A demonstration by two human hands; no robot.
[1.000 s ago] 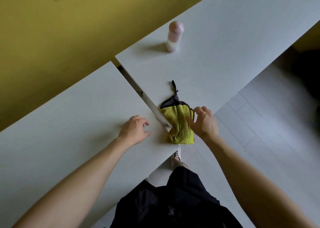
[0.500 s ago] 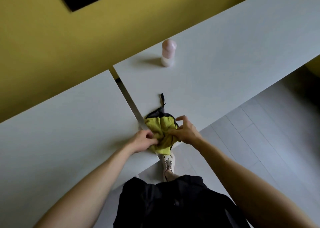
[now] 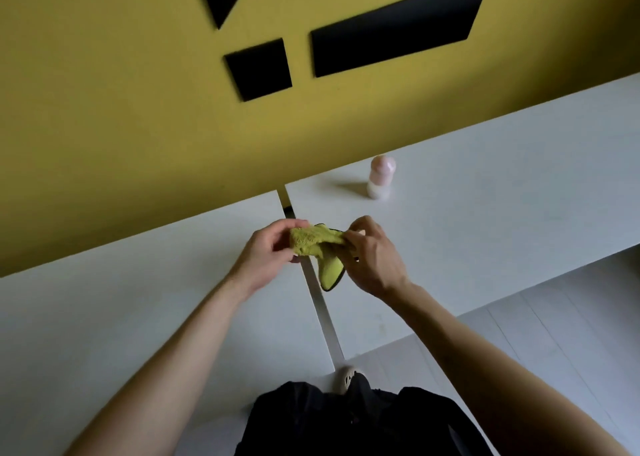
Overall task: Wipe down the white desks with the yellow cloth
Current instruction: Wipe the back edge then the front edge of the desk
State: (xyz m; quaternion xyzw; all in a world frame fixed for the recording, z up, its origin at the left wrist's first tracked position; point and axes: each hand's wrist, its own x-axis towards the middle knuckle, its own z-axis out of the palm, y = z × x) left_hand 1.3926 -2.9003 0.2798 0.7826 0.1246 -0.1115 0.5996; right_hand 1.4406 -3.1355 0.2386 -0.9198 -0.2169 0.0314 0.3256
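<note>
Cloth [image 3: 317,248], yellow and fluffy with a dark edge, is held up between both hands over the seam where the two white desks meet. The left hand [image 3: 268,248] grips its bunched left end, thumb and fingers curled round the fabric. The right hand [image 3: 372,258] pinches the other end, its fingers bent and knuckles toward the camera. Between the hands the cloth is pulled into a short twisted band, and a loose flap hangs down from it toward the seam. Whether that flap touches a desk cannot be told. The left desk [image 3: 138,300] lies under the left forearm, and the right desk [image 3: 485,220] stretches away to the right. A narrow gap with a pale strip in it runs between them from the wall [image 3: 104,109] to the near edges. A pink and white bottle [image 3: 380,178] stands upright on the right desk, close to the wall and well beyond the hands. The wall is yellow and carries black panels [image 3: 391,30]. Pale floor [image 3: 554,334] shows at lower right. A light shoe [image 3: 348,377] shows just past the near desk edges, above dark clothing [image 3: 346,421] at the bottom.
</note>
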